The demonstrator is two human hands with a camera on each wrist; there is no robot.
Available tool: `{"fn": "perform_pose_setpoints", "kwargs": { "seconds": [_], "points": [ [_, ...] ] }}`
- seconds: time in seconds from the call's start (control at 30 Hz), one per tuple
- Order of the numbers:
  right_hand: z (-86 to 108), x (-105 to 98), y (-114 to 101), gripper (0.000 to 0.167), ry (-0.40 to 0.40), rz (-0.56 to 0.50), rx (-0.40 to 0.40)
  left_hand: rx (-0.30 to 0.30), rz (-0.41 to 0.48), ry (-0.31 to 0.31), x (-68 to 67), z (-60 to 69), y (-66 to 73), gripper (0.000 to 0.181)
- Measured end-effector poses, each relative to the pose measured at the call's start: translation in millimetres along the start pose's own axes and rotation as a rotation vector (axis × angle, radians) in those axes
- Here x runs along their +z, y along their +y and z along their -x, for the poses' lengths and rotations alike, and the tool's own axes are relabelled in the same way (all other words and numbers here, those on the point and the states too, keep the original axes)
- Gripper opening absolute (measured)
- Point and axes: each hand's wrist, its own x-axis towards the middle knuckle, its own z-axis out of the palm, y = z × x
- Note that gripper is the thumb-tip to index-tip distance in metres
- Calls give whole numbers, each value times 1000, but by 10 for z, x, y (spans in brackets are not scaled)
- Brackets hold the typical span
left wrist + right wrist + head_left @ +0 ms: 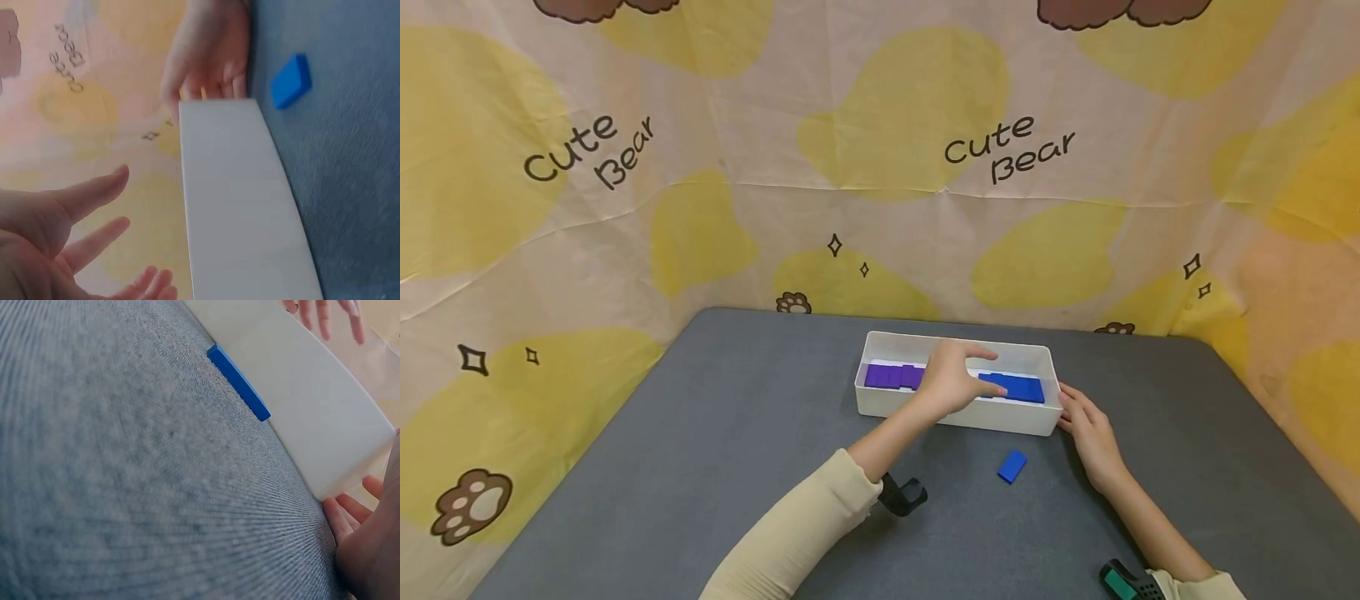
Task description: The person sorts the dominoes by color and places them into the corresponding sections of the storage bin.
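Note:
A white box (992,416) stands on the grey table, with purple tiles (883,376) in its left part and blue tiles (1026,388) in its right part. My left hand (951,379) hovers over the middle of the box, thumb and fingers spread apart, with nothing visible between them. The hand hides part of the box's inside. At the box's right end, my right hand (1092,437) rests its fingers against the outer wall. One loose blue tile (1012,466) lies on the table in front of the box, between the two forearms.
The grey table (737,433) reaches back to a hanging cloth (880,150) with yellow patches and printed words. A black strap (901,495) sits at the left wrist, and a black and green device (1123,581) at the right.

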Motion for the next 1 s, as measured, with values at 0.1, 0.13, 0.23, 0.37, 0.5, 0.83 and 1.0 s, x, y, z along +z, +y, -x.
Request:
{"fn": "perform_pose_setpoints", "kwargs": {
  "seconds": [0.1,0.13,0.23,0.37,0.5,0.83,1.0],
  "points": [
    [2,-6,2,62,5,1,-7,57,68,-30,36,73,20,46],
    [2,-7,4,62,7,1,-10,65,94,-48,52,93,23,47],
    [2,-9,11,62,10,-4,-17,77,181,-122,116,136,7,43],
    [7,-1,22,62,15,-3,-22,125,230,-246,199,176,-63,33],
    [4,12,31,62,20,-10,-35,195,242,-367,260,219,-144,31],
    [3,18,18,61,29,-9,-41,209,195,-474,398,246,-340,33],
    [-13,20,31,62,22,-5,-23,191,148,-478,454,227,-437,34]
  ]
}}
